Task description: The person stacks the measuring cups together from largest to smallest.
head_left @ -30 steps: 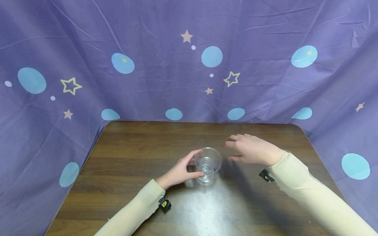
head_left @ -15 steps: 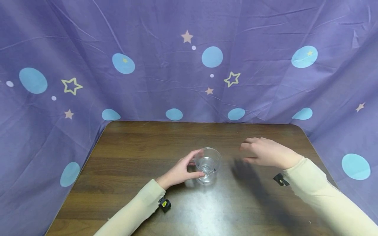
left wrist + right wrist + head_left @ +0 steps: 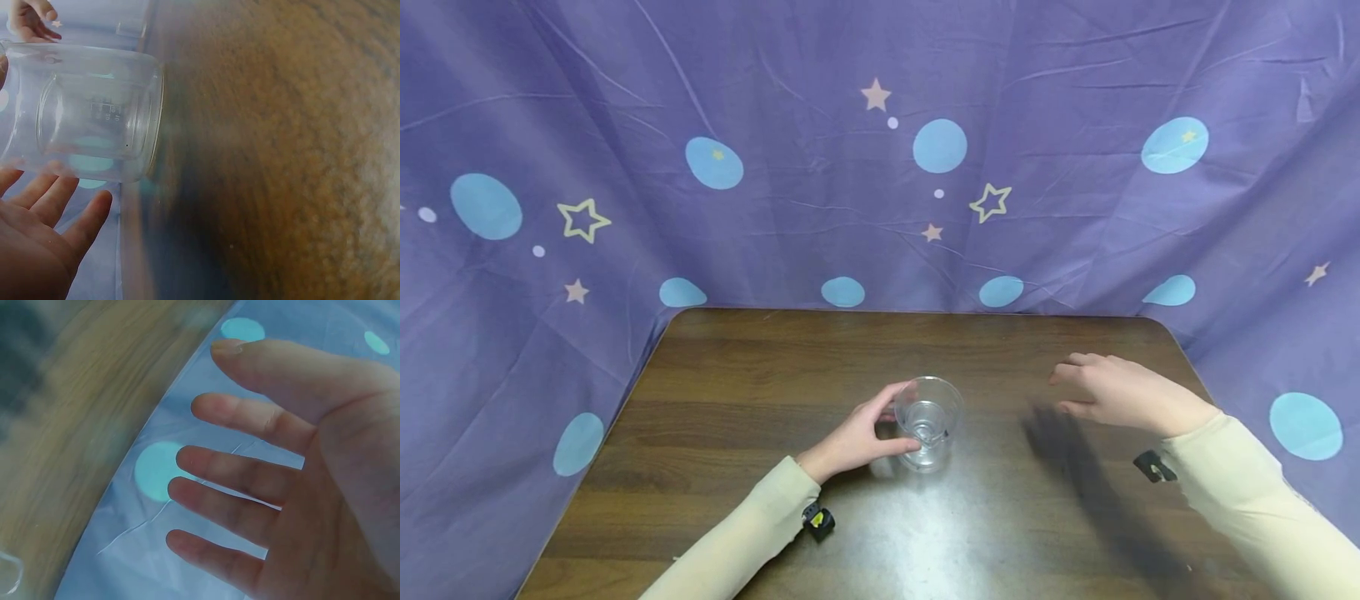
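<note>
A clear beaker [image 3: 931,392] stands upright on the wooden table, with a smaller clear beaker [image 3: 94,122] nested inside it. Faint white graduation marks and numbers show through the glass in the left wrist view. My left hand [image 3: 853,437] holds the outer beaker from its left side, thumb at the near side and fingers round the far side. Over the right part of the table my right hand [image 3: 1123,392] hovers, holding nothing. Its fingers [image 3: 231,469] are spread and loosely bent in the right wrist view.
The brown wooden table [image 3: 760,367] has rounded back corners. A purple curtain [image 3: 820,108] with blue dots and stars encloses it at the back and both sides. Black wrist devices hang under both sleeves, one being the left wrist camera [image 3: 818,521].
My right hand has moved steadily rightward, away from the beaker, its shadow moving with it. My left hand and the beakers have stayed in place.
</note>
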A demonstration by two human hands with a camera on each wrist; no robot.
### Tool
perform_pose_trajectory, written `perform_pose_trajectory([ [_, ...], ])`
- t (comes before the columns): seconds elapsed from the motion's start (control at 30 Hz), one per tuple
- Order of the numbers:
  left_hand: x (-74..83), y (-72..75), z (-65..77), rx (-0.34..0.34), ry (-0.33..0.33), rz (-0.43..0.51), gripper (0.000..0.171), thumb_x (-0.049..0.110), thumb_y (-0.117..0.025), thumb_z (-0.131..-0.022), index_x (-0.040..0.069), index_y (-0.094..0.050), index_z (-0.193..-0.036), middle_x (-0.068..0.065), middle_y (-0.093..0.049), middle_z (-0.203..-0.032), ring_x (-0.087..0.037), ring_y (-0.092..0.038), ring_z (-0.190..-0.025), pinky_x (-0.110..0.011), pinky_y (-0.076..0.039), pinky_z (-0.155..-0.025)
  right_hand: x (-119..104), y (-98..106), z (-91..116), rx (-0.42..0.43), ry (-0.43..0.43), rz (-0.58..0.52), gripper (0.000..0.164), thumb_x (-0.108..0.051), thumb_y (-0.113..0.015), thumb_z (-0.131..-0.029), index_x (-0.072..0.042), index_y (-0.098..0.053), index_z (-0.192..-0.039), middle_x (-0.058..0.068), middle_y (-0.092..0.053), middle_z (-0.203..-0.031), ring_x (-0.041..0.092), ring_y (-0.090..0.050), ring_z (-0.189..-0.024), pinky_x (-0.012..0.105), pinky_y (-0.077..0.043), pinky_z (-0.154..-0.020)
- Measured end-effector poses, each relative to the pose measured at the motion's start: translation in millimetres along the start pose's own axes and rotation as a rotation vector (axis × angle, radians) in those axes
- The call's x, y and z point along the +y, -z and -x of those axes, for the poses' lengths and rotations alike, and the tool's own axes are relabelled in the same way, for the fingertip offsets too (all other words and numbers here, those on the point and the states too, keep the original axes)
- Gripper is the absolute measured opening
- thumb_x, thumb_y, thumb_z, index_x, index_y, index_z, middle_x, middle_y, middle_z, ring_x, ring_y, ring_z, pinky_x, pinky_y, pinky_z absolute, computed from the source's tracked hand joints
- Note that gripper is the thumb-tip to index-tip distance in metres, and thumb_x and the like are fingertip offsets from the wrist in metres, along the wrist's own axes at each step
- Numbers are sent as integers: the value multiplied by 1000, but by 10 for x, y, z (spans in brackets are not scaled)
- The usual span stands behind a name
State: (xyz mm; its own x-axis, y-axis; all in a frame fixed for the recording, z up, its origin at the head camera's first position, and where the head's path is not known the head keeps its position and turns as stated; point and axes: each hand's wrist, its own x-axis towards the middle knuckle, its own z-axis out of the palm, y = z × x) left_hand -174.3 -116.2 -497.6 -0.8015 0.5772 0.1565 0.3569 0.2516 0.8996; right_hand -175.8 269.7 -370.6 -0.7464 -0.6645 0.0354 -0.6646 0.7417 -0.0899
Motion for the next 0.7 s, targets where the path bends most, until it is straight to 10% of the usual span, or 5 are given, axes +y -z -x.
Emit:
perform_pose_trajectory([
  [0.7,-18,2,-8,0,17,-3,84,21,-87,-87,14,-41,-158,-10,-49,-158,-28,-56,-136,-45,-48,-114,621,-245,412,-74,-190,-55,35,-25,-82,-88,-3,-69,-112,8,-66,-99,23,-66,-83,52,-59,-72],
])
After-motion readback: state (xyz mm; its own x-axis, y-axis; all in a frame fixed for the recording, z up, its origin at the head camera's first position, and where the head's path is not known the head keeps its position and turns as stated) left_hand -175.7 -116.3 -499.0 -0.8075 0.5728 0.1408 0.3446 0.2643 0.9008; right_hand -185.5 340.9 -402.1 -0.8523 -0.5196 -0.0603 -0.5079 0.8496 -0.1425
